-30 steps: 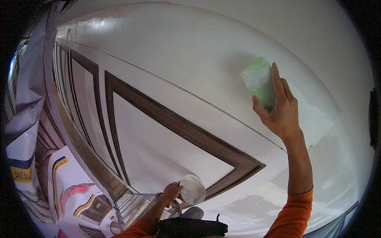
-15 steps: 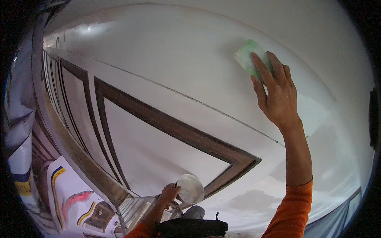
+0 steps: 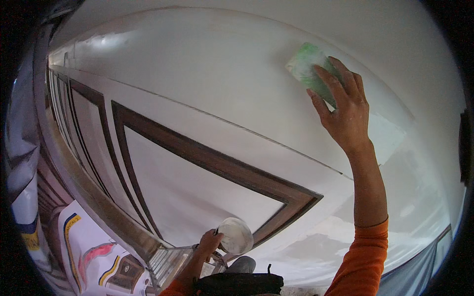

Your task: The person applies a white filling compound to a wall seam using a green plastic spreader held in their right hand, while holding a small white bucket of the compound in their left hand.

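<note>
My right hand (image 3: 343,106), at the upper right, presses a flat green rectangular piece (image 3: 307,63) smeared with white against the pale wall surface (image 3: 217,64). Its fingers spread over the near right side of the piece, and the thumb lies along the lower edge. Low in the middle, my left hand (image 3: 211,242) is closed at the left edge of a round whitish pan (image 3: 236,236). The pan looks coated with white material; its grip is partly hidden by the fingers.
A brown-framed panel (image 3: 217,158) fills the middle below a thin dark groove (image 3: 217,116). At lower left are metal ladder rungs (image 3: 170,261) and a printed white sheet (image 3: 91,241). A black waist pouch (image 3: 239,284) sits at the bottom edge. Blue-grey sheeting (image 3: 412,269) hangs lower right.
My right hand and the green piece have shifted slightly up and left on the wall. My left hand keeps its hold on the pan, hardly moved. The view has tilted a little.
</note>
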{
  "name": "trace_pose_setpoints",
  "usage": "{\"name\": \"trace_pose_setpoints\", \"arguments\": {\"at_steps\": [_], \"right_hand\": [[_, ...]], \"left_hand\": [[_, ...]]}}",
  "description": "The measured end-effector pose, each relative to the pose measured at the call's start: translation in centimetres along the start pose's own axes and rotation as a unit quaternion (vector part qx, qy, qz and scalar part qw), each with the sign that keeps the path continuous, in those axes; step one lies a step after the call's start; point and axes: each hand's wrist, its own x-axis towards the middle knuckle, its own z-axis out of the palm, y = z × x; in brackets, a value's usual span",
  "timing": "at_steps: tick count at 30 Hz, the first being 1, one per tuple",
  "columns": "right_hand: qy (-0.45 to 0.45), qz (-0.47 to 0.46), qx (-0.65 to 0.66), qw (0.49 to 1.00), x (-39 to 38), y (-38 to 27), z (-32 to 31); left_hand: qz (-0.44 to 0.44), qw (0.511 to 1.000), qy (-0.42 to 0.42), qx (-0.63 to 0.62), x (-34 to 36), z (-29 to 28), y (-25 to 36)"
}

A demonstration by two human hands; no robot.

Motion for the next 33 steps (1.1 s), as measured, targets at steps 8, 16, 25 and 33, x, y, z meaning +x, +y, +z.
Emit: {"name": "trace_pose_setpoints", "arguments": {"at_steps": [8, 16, 25, 33], "right_hand": [[-0.004, 0.013, 0.032, 0.999, -0.1, -0.6, -0.5], [0.017, 0.006, 0.070, 0.997, -1.1, -0.6, -0.7], [-0.150, 0.234, 0.255, 0.926, -0.6, -2.1, -2.5], [-0.100, 0.176, 0.273, 0.941, 2.3, -2.9, -0.1]], "left_hand": [[0.021, 0.999, 0.007, 0.048, 0.3, 0.0, -0.1], [0.000, 1.000, 0.002, 0.028, -0.7, -0.4, 1.6], [0.019, 0.999, 0.005, 0.036, 0.6, -0.1, -0.6], [-0.012, 1.000, -0.002, -0.015, 0.6, 0.2, -1.5]]}}
